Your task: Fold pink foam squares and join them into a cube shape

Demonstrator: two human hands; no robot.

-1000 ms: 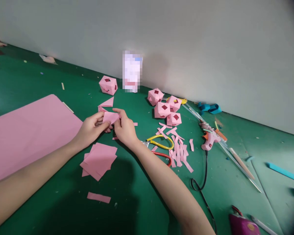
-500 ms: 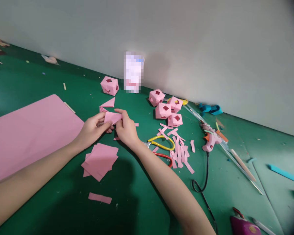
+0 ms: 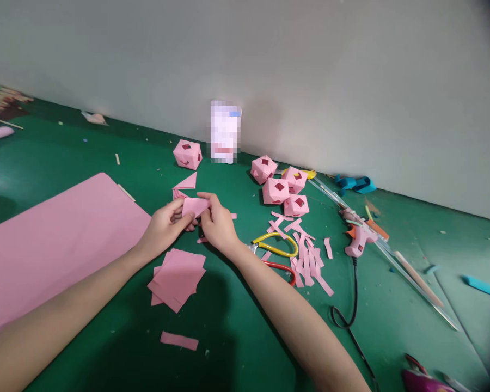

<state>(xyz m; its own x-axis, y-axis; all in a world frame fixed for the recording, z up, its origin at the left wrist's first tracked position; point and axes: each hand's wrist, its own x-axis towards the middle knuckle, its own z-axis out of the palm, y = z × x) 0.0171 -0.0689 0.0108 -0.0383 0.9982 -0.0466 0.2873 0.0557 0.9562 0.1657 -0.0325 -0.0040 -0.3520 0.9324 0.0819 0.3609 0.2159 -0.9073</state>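
Between both hands, a little above the green table, is a small folded piece of pink paper (image 3: 194,206). My left hand (image 3: 167,222) pinches its left and lower side, thumb on the front. My right hand (image 3: 219,222) grips the right corner between finger and thumb. Just behind them lie folded pink paper triangles (image 3: 187,182). Nearer to me rests a loose stack of pink paper squares (image 3: 178,277), with a single pink strip (image 3: 179,341) in front of it. The scissors (image 3: 274,245), with one yellow and one red handle, lie partly behind my right forearm.
Folded pink paper boxes (image 3: 275,190) with diamond holes stand at the back, one box (image 3: 188,154) apart. Pink offcuts (image 3: 307,256) are scattered beside the scissors. A corded pink glue gun (image 3: 360,239) lies right. A large pink sheet (image 3: 65,239) covers the left. A blurred-out panel (image 3: 225,130) leans on the wall.
The whole view has shifted slightly, so things appear lower and further right. Both hands keep hold of the folded paper in nearly the same pose.
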